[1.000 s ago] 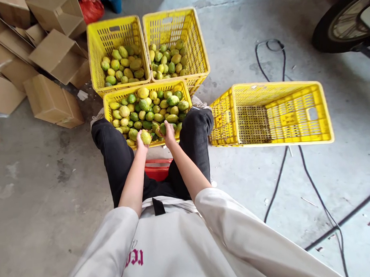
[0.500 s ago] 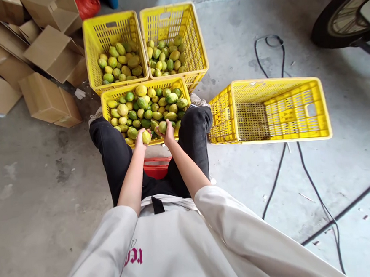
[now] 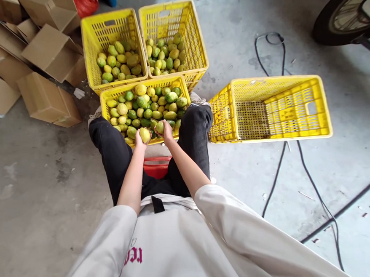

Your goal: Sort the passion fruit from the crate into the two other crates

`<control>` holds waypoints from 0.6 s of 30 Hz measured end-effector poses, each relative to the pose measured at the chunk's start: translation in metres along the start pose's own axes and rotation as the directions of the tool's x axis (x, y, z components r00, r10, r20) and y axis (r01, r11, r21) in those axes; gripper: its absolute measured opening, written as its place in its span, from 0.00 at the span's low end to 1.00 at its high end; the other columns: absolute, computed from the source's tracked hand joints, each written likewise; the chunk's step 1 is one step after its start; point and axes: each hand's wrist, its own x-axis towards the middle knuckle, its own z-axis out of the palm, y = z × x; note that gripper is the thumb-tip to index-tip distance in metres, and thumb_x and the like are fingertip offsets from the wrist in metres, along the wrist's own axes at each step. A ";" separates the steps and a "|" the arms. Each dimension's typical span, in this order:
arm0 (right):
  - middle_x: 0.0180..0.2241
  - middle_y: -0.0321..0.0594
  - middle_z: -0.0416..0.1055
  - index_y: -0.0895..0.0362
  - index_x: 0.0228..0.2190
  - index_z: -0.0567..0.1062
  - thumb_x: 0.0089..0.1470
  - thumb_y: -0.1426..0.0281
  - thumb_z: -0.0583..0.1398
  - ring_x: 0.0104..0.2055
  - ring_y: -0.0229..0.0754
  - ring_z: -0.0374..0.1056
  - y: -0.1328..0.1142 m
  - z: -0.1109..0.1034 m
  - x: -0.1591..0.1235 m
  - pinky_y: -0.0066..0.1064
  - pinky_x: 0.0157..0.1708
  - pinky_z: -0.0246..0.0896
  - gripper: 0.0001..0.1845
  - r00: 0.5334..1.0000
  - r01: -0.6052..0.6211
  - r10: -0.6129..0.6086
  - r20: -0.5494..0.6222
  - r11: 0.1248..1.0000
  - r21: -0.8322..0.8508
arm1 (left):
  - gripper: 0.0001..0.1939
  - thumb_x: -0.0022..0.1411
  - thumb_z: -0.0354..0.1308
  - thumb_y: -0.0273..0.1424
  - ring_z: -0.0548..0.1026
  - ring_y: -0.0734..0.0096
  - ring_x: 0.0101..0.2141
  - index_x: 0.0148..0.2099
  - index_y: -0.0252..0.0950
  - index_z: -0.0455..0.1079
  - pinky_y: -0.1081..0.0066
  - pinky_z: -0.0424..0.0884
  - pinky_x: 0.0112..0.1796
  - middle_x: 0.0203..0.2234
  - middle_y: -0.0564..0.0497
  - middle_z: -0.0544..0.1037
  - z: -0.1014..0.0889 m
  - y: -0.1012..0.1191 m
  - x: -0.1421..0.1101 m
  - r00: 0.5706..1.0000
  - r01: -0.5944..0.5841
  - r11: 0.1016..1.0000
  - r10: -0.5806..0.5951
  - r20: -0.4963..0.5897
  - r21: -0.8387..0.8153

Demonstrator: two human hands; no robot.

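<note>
My left hand (image 3: 139, 141) is closed around a yellow oval fruit (image 3: 145, 135), which shows above the palm. In my right hand (image 3: 168, 133) lies a greener oval fruit (image 3: 160, 127), with the fingers curled about it. Both hands are side by side over the near edge of a low yellow crate (image 3: 118, 91) between my knees. Several green and yellow fruits (image 3: 147, 113) of the same sort fill this crate. Part of each held fruit is hidden by the fingers.
Beyond stand two taller yellow crates, left (image 3: 88, 48) and right (image 3: 201, 40), both partly filled with fruit. Another yellow crate (image 3: 286, 133) at right shows its slatted bottom. Cardboard boxes (image 3: 47, 101) are heaped at left. A black cable (image 3: 278, 178) and a motorbike wheel (image 3: 338, 22) are at right.
The right hand's fruit is lifted slightly and shows more fully than a second ago. The left hand keeps its fruit, turned a little. The whole view has shifted slightly.
</note>
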 end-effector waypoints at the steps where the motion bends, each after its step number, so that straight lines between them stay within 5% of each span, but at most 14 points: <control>1: 0.25 0.32 0.74 0.53 0.38 0.73 0.67 0.45 0.62 0.23 0.37 0.71 0.000 0.000 0.000 0.24 0.19 0.60 0.23 1.000 0.010 -0.010 -0.007 1.000 -0.001 | 0.17 0.77 0.58 0.40 0.78 0.70 0.25 0.37 0.37 0.76 0.72 0.78 0.33 0.25 0.51 0.78 0.000 0.000 0.000 1.000 -0.011 1.000 0.011 -0.005 0.019; 4: 0.28 0.33 0.74 0.53 0.37 0.72 0.59 0.44 0.69 0.25 0.38 0.72 0.002 0.000 0.000 0.26 0.23 0.64 0.26 0.998 0.067 -0.067 -0.007 0.998 -0.002 | 0.18 0.74 0.65 0.39 0.75 0.75 0.21 0.32 0.37 0.72 0.76 0.73 0.28 0.22 0.53 0.77 0.000 -0.003 0.002 0.999 -0.038 0.994 0.040 -0.017 0.099; 8: 0.32 0.31 0.74 0.53 0.38 0.73 0.52 0.54 0.75 0.28 0.37 0.74 0.004 0.001 -0.002 0.28 0.31 0.72 0.24 0.994 0.106 -0.106 -0.008 0.994 -0.028 | 0.13 0.64 0.74 0.29 0.75 0.78 0.20 0.31 0.37 0.73 0.79 0.71 0.28 0.21 0.56 0.77 -0.001 -0.008 0.005 0.997 -0.075 0.989 0.075 0.000 0.129; 12: 0.31 0.30 0.74 0.52 0.40 0.72 0.57 0.57 0.72 0.28 0.38 0.75 0.003 0.001 -0.002 0.30 0.31 0.73 0.19 0.997 0.070 -0.070 0.013 0.998 -0.008 | 0.11 0.71 0.64 0.31 0.76 0.77 0.22 0.33 0.36 0.75 0.78 0.71 0.28 0.23 0.55 0.78 -0.002 -0.006 0.006 0.997 -0.081 0.994 0.081 0.008 0.071; 18: 0.27 0.34 0.74 0.53 0.41 0.72 0.64 0.42 0.61 0.29 0.43 0.76 0.003 -0.002 0.002 0.28 0.24 0.64 0.26 0.999 0.008 -0.004 0.050 0.997 -0.080 | 0.13 0.75 0.59 0.37 0.75 0.72 0.24 0.41 0.36 0.80 0.74 0.74 0.29 0.24 0.52 0.78 -0.004 -0.002 0.009 0.999 -0.028 0.999 0.029 0.027 -0.017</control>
